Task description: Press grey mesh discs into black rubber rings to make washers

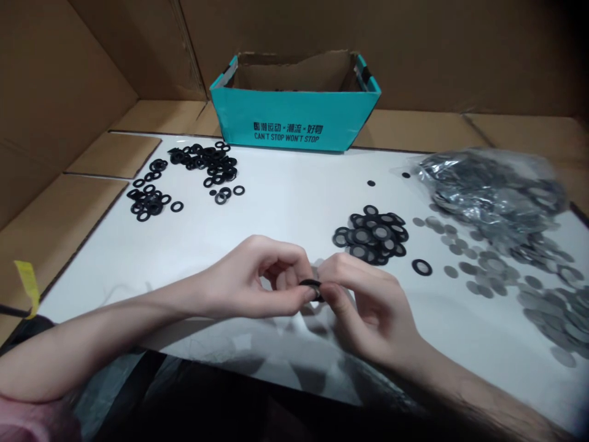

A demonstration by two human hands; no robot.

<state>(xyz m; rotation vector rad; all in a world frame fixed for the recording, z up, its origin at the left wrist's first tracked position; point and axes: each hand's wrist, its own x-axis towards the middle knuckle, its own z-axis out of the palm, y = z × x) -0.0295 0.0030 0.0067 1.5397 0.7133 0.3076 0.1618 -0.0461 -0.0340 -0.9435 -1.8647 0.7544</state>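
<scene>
Near the front middle of the white table, my left hand (271, 276) pinches a black ring (311, 283) between thumb and forefinger. My right hand (363, 298) grips the same ring from its right side, fingertips closed on it. The ring is tilted, and fingers cover much of it. Just behind my right hand lies a pile of black rings with grey mesh centres (381, 233); one more such ring (422, 267) rests apart to its right. Grey discs (494, 267) are scattered farther right.
Black open rings (202, 161) lie in loose clusters at the back left. A teal box (294, 116) stands at the back middle. A clear plastic bag of grey discs (492, 184) sits at the back right. Cardboard walls (69, 67) surround the table.
</scene>
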